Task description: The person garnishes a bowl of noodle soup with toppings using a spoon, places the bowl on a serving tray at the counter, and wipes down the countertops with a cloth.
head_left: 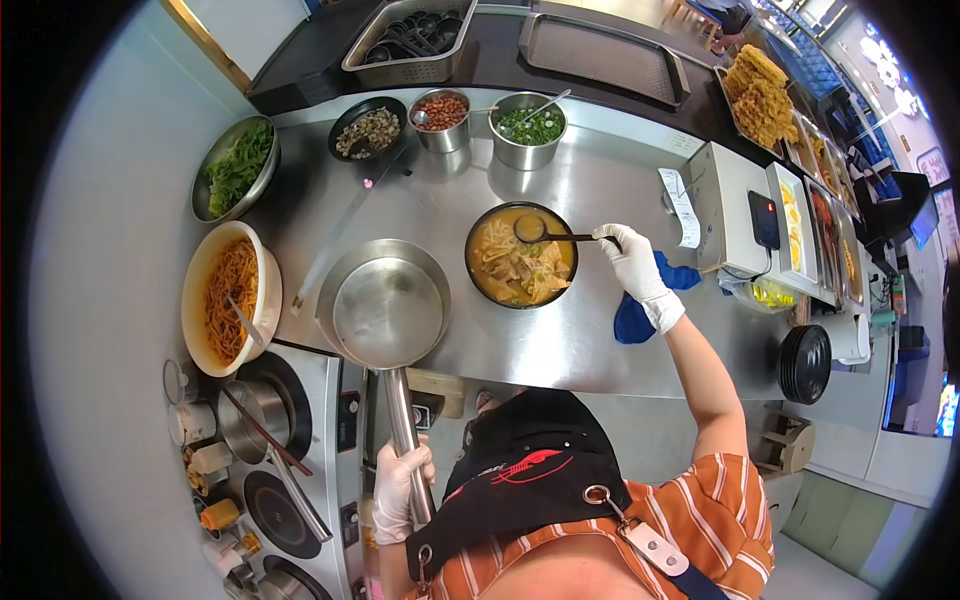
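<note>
Holding black ladle (pixel 568 238) in right grip (pixel 634 268) over bowl (pixel 468 258) of apparently noodle soup (pixel 512 268), and saucepan (pixel 385 305) left of bowl in left grip (pixel 402 475).

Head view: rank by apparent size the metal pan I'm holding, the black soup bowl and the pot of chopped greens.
1. Metal pan, even without its handle
2. Black soup bowl
3. Pot of chopped greens

The pan may be nearer the camera.

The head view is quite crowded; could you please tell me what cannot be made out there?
Head view:
Black ladle: handle partly covered by the right hand.
Pan handle: partly covered by the left hand.
Soup: its surface hides whatever lies beneath.
Paper strip: print too small to read.
</note>
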